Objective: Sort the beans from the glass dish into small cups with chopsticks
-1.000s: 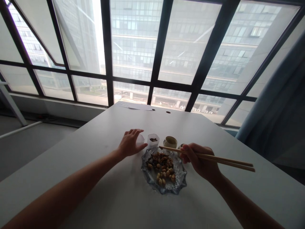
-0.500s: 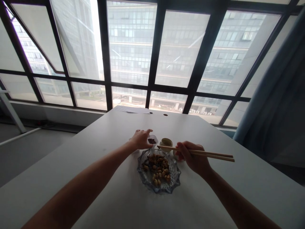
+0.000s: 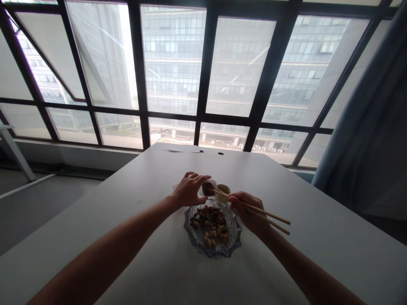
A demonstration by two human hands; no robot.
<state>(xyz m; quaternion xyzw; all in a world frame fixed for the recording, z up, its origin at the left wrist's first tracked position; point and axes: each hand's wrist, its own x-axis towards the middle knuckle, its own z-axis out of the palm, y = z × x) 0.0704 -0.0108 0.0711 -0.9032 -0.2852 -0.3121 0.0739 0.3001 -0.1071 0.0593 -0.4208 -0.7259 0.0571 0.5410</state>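
My left hand (image 3: pixel 188 190) grips a small white cup (image 3: pixel 214 183) between thumb and fingers. The cup leans to the right, and dark bits show inside it. In my right hand (image 3: pixel 252 211) is a pair of wooden chopsticks (image 3: pixel 269 216), their tips at the mouth of that cup, over the dark bits. A yellowish-green cup (image 3: pixel 226 189) stands just behind the chopsticks. Nearer to me, a scalloped glass bowl (image 3: pixel 234 242) holds a pile of nuts (image 3: pixel 213 231), with peanuts at its front and darker pieces at its back.
A pale rim of something (image 3: pixel 174 187) pokes out behind my left hand, mostly hidden. Papers (image 3: pixel 178 148) lie at the far end of the white table (image 3: pixel 143 237). Windows rise beyond it, and a blue curtain (image 3: pixel 352 127) hangs on the right.
My left hand has moved slightly right and tilted the white cup. My right hand has swung the chopsticks so their tips are now at the cup's mouth.
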